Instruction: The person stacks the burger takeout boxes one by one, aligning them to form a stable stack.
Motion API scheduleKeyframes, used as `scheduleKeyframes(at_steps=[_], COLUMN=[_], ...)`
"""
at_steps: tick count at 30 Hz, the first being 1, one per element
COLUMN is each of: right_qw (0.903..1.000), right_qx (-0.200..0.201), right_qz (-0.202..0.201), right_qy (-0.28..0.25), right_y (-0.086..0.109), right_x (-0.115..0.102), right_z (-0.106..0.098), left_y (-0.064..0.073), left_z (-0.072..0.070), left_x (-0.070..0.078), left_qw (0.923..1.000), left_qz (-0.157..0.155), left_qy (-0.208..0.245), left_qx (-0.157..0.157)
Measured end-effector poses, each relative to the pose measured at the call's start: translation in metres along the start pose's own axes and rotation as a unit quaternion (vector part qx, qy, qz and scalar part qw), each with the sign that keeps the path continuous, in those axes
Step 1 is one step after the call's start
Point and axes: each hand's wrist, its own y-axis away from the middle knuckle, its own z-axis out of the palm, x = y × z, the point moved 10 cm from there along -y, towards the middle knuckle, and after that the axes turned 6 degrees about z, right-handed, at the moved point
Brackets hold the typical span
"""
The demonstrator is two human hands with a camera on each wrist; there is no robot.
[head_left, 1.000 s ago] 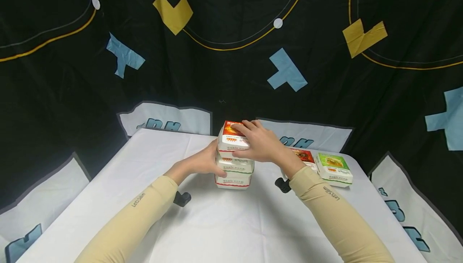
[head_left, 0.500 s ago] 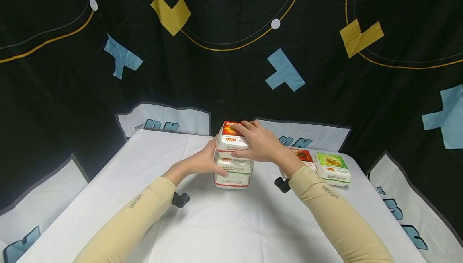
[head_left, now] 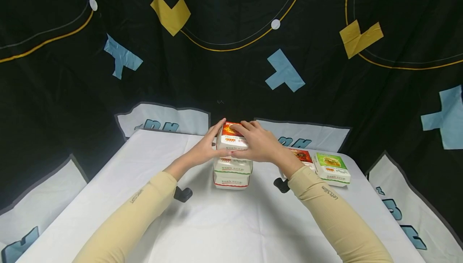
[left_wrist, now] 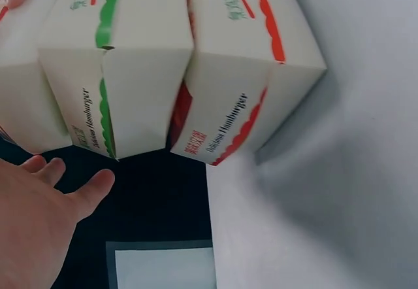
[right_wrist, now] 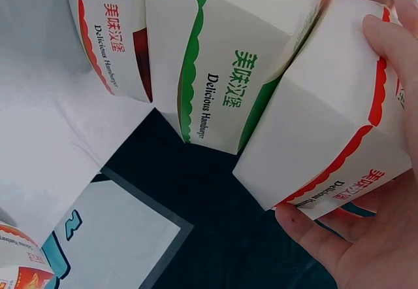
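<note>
Three white cardboard hamburger boxes stand stacked near the table's far edge. The top hamburger box has a red lid and red trim, the middle box green trim, the bottom box red trim. My right hand grips the top box, thumb across its front and fingers over the lid and far side. Against its left side is my left hand, thumb at the front and index fingertip at the far top corner. In the left wrist view, the other left fingers spread just off the stack.
To the right lie a red-topped box, partly behind my right wrist, and a green-topped box. Both rest on the white-covered table. A black curtain with taped shapes hangs behind the far edge.
My left hand has risen from the lower boxes to the left side of the top box, its thumb now near the right thumb. The right hand and stack look nearly unchanged.
</note>
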Motion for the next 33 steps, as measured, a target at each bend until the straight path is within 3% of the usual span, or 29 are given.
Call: scheduleKeyframes(at_steps=[20, 33], right_qw=[0.9983, 0.9956], right_qx=[-0.028, 0.005], right_qz=[0.022, 0.025], right_qy=[-0.047, -0.090], right_y=[0.006, 0.022], right_x=[0.005, 0.028], right_z=[0.002, -0.006], left_y=[-0.003, -0.002], left_z=[-0.005, -0.006], left_x=[0.001, 0.004], left_qw=[0.9995, 0.9993], left_qz=[-0.014, -0.016], left_qy=[-0.029, -0.032], left_qx=[-0.003, -0.003])
